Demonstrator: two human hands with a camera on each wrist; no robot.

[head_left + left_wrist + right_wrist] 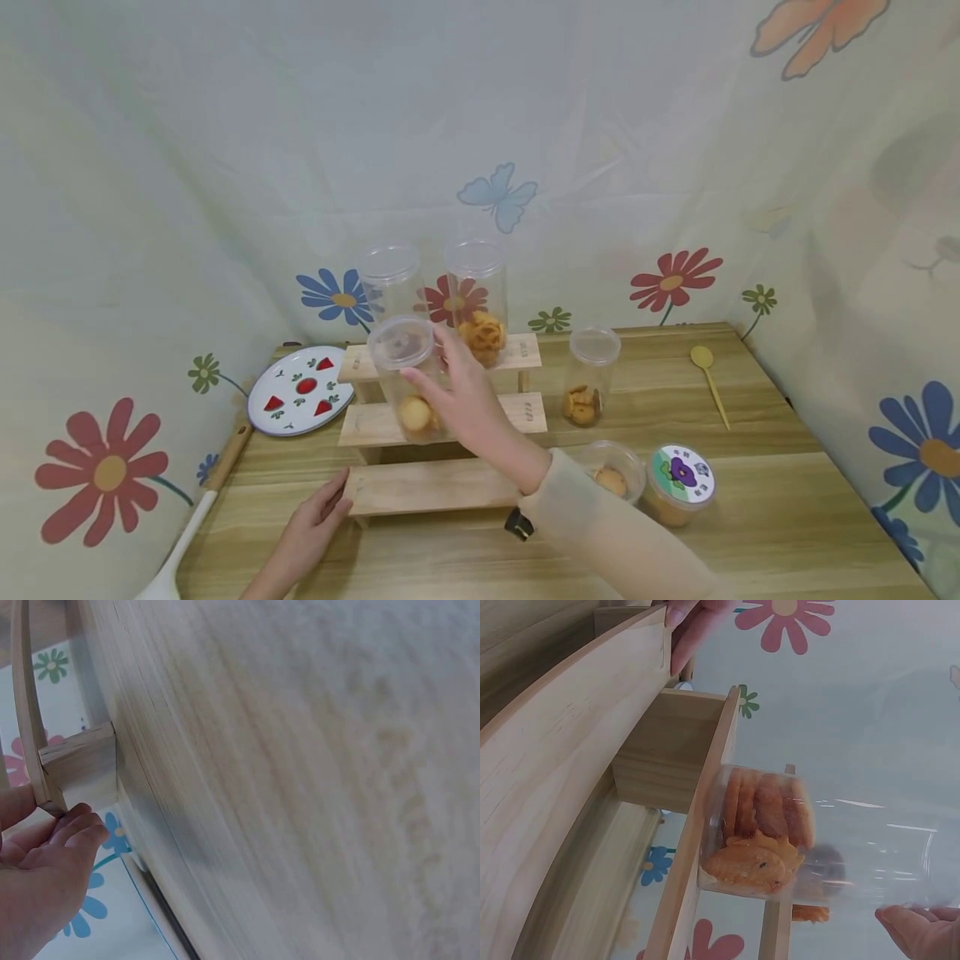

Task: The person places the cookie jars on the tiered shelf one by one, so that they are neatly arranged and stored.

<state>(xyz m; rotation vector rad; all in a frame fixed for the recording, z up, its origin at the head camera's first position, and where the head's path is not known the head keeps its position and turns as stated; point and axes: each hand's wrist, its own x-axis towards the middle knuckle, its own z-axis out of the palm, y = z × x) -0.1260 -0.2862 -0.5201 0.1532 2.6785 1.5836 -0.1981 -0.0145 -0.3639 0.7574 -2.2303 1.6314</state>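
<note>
My right hand (476, 408) grips the upper part of a clear lidded jar (393, 371) of round biscuits. The jar is on the middle step of a three-step wooden rack (435, 487); its base meets the board (676, 900) in the right wrist view. My left hand (309, 527) holds the left end of the lowest step, with thumb and fingers (82, 829) around the board's corner in the left wrist view. On the top step stand two tall clear jars: one with curled snacks (482, 333), the other (392, 279) partly hidden behind the held jar.
Right of the rack stand a smaller jar of biscuits (583, 400), an open-looking clear tub (630, 467) and a tub with a flower label (681, 477). A yellow spoon (708, 379) lies farther right. At left are a strawberry-patterned plate (288, 417) and a white utensil (197, 517) with a wooden handle.
</note>
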